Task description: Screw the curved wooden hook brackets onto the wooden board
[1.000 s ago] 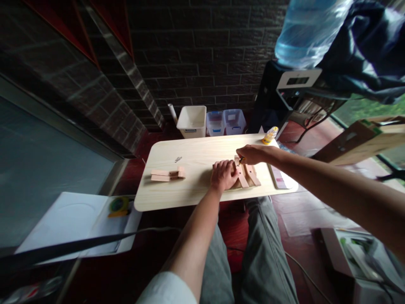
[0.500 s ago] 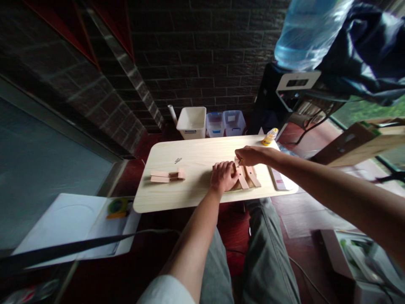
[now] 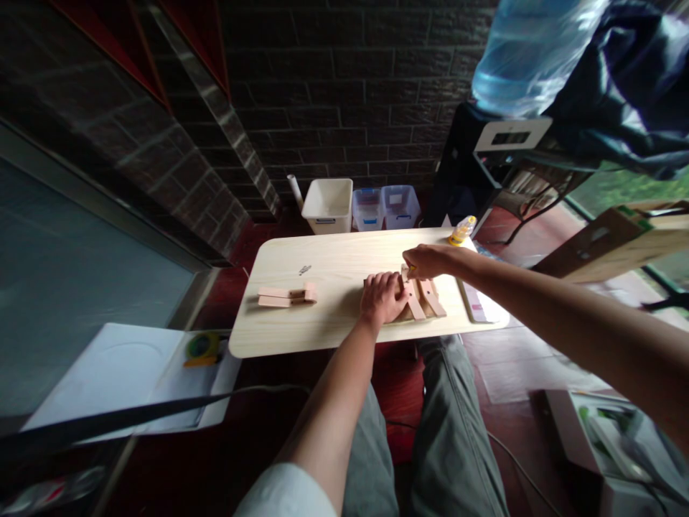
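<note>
A set of pale wooden slats lies on a light wooden table, right of its middle. My left hand rests on the left part of the slats, its fingers curled down over them. My right hand is closed in a pinch at the far end of the slats, holding a small thin tool with a yellow part; I cannot make out what it is.
A second small stack of wooden pieces lies at the table's left. A yellow-capped bottle stands at the far right corner, a flat strip along the right edge. Plastic bins sit on the floor behind; a tape measure lies lower left.
Both hands stay on the slats; the right hand has shifted very slightly. The view has moved a little.
</note>
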`<state>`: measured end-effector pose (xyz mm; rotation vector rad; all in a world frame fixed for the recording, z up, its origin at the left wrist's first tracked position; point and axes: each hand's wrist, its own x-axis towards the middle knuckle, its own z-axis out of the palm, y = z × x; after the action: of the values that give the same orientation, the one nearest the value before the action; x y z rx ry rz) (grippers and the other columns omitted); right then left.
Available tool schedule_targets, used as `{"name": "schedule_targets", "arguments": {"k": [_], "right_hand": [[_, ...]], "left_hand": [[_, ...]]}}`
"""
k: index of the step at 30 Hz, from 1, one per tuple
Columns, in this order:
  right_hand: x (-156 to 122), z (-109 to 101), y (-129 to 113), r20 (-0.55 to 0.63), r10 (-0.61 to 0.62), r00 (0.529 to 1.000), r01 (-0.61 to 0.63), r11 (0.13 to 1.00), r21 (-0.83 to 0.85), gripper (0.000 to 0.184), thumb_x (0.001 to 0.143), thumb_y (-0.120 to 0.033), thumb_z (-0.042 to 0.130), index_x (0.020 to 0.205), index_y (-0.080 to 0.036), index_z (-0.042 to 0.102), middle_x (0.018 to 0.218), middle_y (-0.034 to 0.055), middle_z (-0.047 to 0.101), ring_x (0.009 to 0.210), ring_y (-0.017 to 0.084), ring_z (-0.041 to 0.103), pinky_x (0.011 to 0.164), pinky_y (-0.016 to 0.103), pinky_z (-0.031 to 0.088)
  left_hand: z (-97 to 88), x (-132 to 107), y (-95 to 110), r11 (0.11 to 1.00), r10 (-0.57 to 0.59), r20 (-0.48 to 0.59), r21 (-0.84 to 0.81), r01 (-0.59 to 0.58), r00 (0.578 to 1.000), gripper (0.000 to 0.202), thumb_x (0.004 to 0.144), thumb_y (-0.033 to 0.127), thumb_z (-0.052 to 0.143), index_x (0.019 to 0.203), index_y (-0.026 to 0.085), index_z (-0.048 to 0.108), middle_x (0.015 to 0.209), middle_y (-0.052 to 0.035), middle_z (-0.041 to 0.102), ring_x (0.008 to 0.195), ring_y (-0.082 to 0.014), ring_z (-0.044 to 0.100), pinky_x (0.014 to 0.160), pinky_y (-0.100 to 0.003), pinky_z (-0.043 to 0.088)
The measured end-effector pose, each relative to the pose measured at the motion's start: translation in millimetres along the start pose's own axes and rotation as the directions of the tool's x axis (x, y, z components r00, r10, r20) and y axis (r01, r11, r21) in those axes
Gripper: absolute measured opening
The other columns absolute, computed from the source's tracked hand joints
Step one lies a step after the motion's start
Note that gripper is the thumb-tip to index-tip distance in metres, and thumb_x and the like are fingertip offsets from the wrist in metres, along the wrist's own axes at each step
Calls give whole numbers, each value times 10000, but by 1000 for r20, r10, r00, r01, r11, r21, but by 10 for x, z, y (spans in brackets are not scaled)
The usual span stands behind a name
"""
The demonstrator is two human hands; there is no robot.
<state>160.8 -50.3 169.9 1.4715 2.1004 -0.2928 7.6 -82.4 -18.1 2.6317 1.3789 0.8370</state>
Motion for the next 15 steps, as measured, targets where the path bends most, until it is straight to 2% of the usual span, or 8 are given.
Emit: {"name": "schedule_targets", "arguments": {"k": [15], "right_hand": [[73, -9, 82, 28, 0, 1000, -1, 1000, 28, 371, 1036, -421, 715, 1309, -172, 688, 1303, 93, 725, 1111, 244, 738, 955, 460, 641]], "left_hand": [[11, 3, -12, 1000, 6, -10, -12, -6, 1000, 397, 1013, 440, 620, 1362, 252, 621, 1285, -121, 732, 1238, -327, 643, 1134, -535, 442]]}}
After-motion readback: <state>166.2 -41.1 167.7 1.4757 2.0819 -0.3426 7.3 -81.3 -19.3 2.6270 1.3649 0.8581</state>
